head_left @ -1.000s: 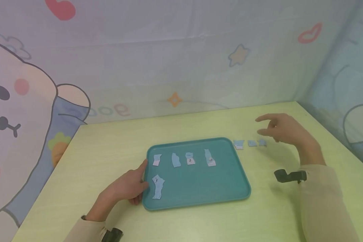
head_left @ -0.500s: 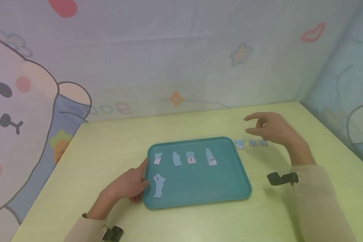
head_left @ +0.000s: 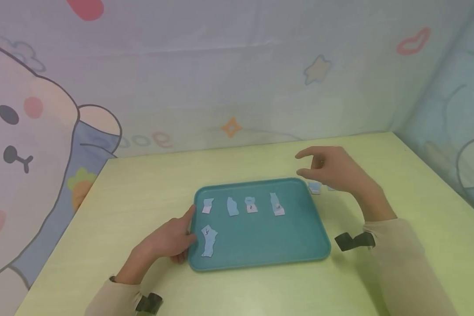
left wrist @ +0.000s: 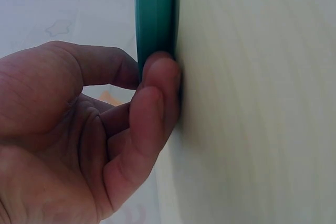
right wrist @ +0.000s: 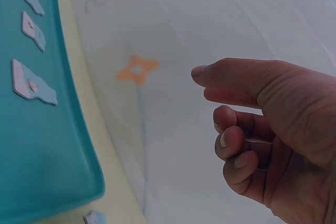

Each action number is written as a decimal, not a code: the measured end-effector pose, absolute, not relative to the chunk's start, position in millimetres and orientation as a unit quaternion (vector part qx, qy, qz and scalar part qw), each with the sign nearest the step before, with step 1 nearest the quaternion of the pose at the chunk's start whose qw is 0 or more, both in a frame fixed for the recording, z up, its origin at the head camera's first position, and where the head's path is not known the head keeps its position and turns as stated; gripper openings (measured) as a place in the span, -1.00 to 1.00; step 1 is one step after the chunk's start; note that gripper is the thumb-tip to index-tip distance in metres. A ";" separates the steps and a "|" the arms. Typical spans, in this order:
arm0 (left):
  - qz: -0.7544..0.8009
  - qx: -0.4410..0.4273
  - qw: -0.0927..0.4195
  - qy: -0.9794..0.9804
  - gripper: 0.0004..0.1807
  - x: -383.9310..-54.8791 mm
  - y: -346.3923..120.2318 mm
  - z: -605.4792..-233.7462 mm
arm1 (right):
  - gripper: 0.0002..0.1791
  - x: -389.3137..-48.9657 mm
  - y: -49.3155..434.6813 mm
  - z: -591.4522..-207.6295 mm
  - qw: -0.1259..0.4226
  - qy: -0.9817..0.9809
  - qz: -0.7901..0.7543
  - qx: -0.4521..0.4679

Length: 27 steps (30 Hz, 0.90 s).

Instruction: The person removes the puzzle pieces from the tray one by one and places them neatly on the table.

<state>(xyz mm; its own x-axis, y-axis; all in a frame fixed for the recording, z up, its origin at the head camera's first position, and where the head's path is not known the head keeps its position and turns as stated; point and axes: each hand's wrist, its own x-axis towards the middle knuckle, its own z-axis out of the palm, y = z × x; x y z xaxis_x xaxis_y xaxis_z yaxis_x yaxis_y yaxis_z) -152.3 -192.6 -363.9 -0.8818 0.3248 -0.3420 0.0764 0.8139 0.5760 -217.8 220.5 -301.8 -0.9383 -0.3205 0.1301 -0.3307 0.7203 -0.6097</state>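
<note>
A teal tray lies on the table with several torn-edged, light blue and white flat pieces on it. Four-sided piece and its neighbours form a rough upper row; a longer piece lies at the lower left. My left hand grips the tray's left rim, thumb and fingers against the edge. Above the tray's far right corner hovers my right hand, thumb and index finger apart, other fingers curled, nothing between them. Beneath it, a loose piece lies beside the tray; another is partly covered.
The pale yellow table ends at a patterned cloth backdrop behind and at the right. Dark wrist-camera mounts stick out at both sleeves.
My right hand has moved left, from beyond the loose pieces to over the tray's far right corner, covering some of them. The left hand stays on the tray's rim.
</note>
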 end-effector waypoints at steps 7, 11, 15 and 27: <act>0.279 0.100 0.221 0.929 -0.08 -151.7 -191.1 -364.3 | -0.57 -216.1 194.9 -305.9 -0.003 -0.929 0.308 0.207; 0.275 0.100 0.217 0.931 -0.09 -152.0 -190.8 -363.3 | -0.59 -216.0 181.7 -304.7 -0.002 -0.927 0.302 0.221; 0.271 0.097 0.218 0.933 -0.09 -152.7 -191.2 -363.5 | -0.60 -212.9 166.3 -303.0 -0.010 -0.922 0.306 0.238; 0.274 0.099 0.220 0.931 -0.09 -154.3 -192.0 -364.8 | -0.58 -201.1 110.4 -309.6 -0.024 -0.913 0.279 0.298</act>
<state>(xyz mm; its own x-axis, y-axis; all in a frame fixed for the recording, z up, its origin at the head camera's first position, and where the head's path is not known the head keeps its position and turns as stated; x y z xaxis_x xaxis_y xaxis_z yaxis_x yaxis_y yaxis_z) -154.3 -192.0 -364.8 -0.8837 0.3051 -0.3548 0.0647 0.8306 0.5531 -201.1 110.4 -309.6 -0.8217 -0.5566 0.1224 -0.5299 0.6671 -0.5236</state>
